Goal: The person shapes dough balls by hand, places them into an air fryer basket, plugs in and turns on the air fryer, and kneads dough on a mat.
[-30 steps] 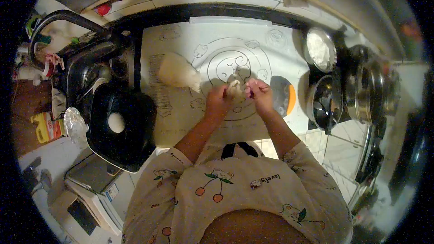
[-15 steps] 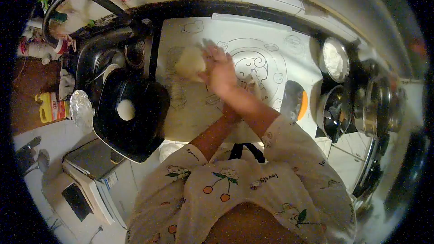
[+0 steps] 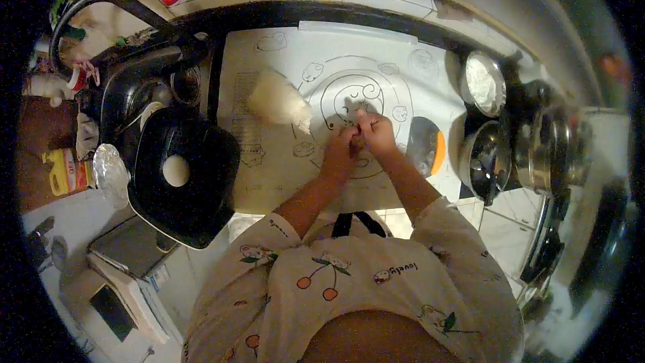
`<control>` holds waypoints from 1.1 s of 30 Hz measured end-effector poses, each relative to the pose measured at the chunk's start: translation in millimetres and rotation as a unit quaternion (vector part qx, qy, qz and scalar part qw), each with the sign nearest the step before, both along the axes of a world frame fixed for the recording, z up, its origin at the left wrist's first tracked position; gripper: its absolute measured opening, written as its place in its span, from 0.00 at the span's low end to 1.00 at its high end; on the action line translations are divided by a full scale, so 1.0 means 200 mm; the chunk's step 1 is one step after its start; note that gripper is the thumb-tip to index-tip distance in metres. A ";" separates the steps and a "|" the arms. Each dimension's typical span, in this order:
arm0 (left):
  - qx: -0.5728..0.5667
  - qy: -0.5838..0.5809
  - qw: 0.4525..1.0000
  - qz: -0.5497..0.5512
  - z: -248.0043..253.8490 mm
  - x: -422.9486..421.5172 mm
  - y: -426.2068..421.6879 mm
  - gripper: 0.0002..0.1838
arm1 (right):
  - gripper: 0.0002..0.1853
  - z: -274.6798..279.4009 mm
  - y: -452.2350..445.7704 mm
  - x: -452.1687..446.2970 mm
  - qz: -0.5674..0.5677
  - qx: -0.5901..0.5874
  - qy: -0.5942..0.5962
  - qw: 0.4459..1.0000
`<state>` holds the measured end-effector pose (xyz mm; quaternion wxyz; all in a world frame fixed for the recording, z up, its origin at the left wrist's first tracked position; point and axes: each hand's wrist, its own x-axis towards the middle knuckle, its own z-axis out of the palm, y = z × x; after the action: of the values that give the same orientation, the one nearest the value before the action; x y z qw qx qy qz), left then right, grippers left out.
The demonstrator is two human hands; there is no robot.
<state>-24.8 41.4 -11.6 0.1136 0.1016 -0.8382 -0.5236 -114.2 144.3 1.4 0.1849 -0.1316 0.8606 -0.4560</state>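
Note:
My left hand and my right hand meet over the middle of a white mat printed with line drawings. Both have curled fingers, the fingertips close together; whatever lies between them is too small or hidden to name. Left of the hands, a pale, flattened piece of dough rests on the mat, its right end ragged. A scraper with an orange edge lies on the mat to the right of my right hand.
At right stand a bowl of white powder, a dark shiny bowl and a metal pot. On the left, a black container holds a round white ball, beside foil, a faucet and a yellow bottle.
My hands were crossed and overlapping beside the dough; now they are uncrossed, drawn nearer and to the right, with fingertips together. More of the dough shows. The whole view has shifted slightly.

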 end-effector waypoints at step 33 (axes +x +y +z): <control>-0.154 0.154 0.965 -0.144 0.02 -0.08 -0.05 0.12 | 0.10 -0.17 0.08 0.02 -0.143 -0.369 0.024 0.918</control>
<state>-40.8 32.3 -7.0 0.1788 -0.1207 -0.8870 -0.4084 -109.9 161.2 -32.2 0.0358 -0.0770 0.6449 -0.7595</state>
